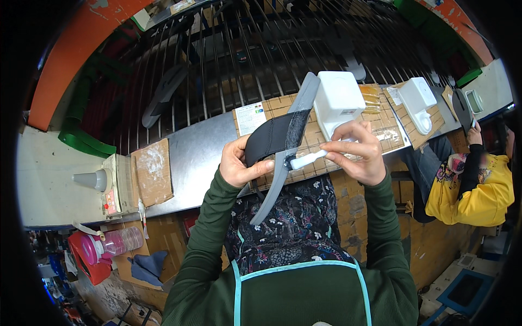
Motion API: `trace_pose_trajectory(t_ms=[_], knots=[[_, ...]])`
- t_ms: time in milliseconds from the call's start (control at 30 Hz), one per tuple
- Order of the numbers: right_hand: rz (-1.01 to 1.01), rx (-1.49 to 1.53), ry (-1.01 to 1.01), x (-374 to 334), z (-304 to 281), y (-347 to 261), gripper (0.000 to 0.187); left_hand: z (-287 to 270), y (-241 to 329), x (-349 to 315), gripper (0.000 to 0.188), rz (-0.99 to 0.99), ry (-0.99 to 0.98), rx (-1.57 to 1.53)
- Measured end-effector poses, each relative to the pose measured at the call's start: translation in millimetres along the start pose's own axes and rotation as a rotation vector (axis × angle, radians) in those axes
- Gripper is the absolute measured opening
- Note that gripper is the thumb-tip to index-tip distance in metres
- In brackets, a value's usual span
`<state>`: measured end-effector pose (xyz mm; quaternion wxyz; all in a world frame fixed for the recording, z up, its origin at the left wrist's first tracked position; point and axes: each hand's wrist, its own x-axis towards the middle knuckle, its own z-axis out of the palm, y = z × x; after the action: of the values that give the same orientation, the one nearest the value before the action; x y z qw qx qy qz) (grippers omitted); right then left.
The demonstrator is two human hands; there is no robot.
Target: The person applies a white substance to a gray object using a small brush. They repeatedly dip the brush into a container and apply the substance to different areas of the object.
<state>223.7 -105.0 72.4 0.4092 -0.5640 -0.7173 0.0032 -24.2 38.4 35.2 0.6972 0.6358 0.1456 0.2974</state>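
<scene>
My left hand (pixel 239 162) is closed round a slide sandal (pixel 307 96) with a grey sole and a wide black strap (pixel 272 138). The sandal is turned on its side, so its sole edge faces right. Between the fingers and thumb of my right hand (pixel 360 154) is a small white-handled brush (pixel 311 159). The dark brush tip meets the sole edge just below the strap. Just beyond my right hand stands a white plastic container (pixel 338 93) with a low open front, partly hidden by that hand.
Patterned cardboard (pixel 312 136) covers the metal ledge (pixel 202 142). Behind it run metal conveyor rods (pixel 239 49) carrying another sandal (pixel 163 96). A stained cardboard piece (pixel 152 171) lies left. Rightward are a second white container (pixel 417 102) and a co-worker in yellow (pixel 470 190).
</scene>
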Motion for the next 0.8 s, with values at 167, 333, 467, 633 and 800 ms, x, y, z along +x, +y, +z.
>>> trace_pose_trajectory(t_ms=[167, 333, 467, 633, 800], knots=[[-0.002, 0.04, 0.015, -0.7, 4.6, -2.3, 0.022, 2.1, -4.6, 0.1, 0.036, 0.03, 0.048, -0.044], [0.027, 0.119, 0.029, -5.8, 15.3, -5.9, 0.024, 3.6, -14.7, 1.4, 0.032, 0.054, 0.107, -0.165], [0.059, 0.322, 0.042, -9.3, 26.6, -6.4, 0.024, 18.1, -28.3, 4.0, 0.033, 0.165, 0.211, -0.293], [0.4, 0.391, 0.423, -10.0, 52.1, -14.1, 0.019, 28.6, -35.0, 2.8, 0.04, 0.201, 0.259, -0.408], [0.364, 0.532, 0.171, -17.0, 41.8, -18.8, 0.018, 27.0, -42.7, 2.9, 0.045, 0.259, 0.294, -0.476]])
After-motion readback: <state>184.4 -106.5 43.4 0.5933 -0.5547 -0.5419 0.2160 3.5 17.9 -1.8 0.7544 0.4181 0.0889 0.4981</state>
